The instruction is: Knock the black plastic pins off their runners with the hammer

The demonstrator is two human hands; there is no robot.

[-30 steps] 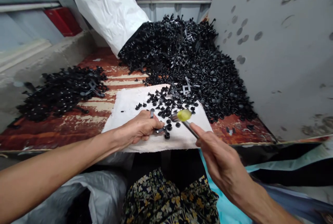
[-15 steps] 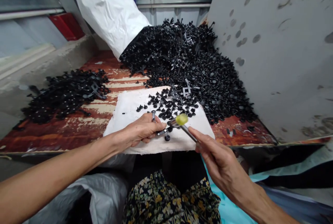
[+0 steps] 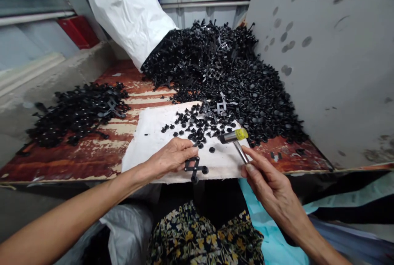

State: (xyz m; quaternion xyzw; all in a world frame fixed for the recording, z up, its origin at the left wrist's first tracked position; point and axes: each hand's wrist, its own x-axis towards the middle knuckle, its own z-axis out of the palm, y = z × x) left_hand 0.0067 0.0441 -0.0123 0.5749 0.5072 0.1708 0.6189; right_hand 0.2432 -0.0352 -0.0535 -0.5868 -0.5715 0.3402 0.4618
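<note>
L. hand [image 3: 176,153]: fingers pinching blk. linkage [image 3: 195,169], at nr. edge of table [image 3: 61,160], ctr.; prob. light, stiff-armed, loose-hinged; best held at a joint.
R. hand [image 3: 272,180]: fingers wrapped round handle of hammer [image 3: 231,136], nr. R. edge of pad [image 3: 147,150]; prob. head-heavy, smooth; grip low.

A black jointed piece [image 3: 195,169] of crossed bars with round ends is held pinched. To its right, a yellow-tipped metal hammer [image 3: 231,136] is held slanted, apart.
</note>
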